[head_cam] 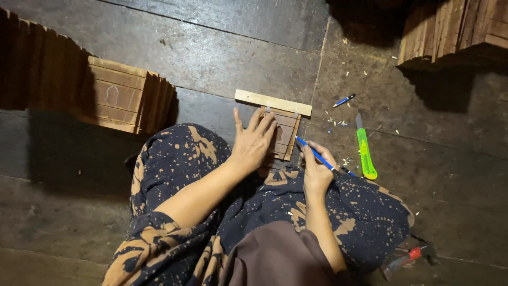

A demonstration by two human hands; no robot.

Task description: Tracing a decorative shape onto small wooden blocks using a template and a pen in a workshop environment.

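Wooden panel [286, 135] lies flat on the dark floor [211, 53] against a pale batten [272, 102], pinned by the spread left hand [254, 142]. Right hand [316, 172] pinches a blue pen [313, 152] at its edge; marking looks underway, with stacked panels [124, 96] waiting and a green cutter [365, 153] untouched.

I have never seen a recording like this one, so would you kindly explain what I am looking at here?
There is no machine here. One camera sits on a person's head and looks down, so you see that person's own lap and two bare hands above a dark plank floor. The left hand lies flat on a small brown wooden panel, which butts against a pale wooden strip. The right hand has its grip on a blue pen, tip by the panel's edge. On the floor to the right lie a green utility knife and a second blue pen among wood shavings. Stacks of similar panels stand at left and upper right.
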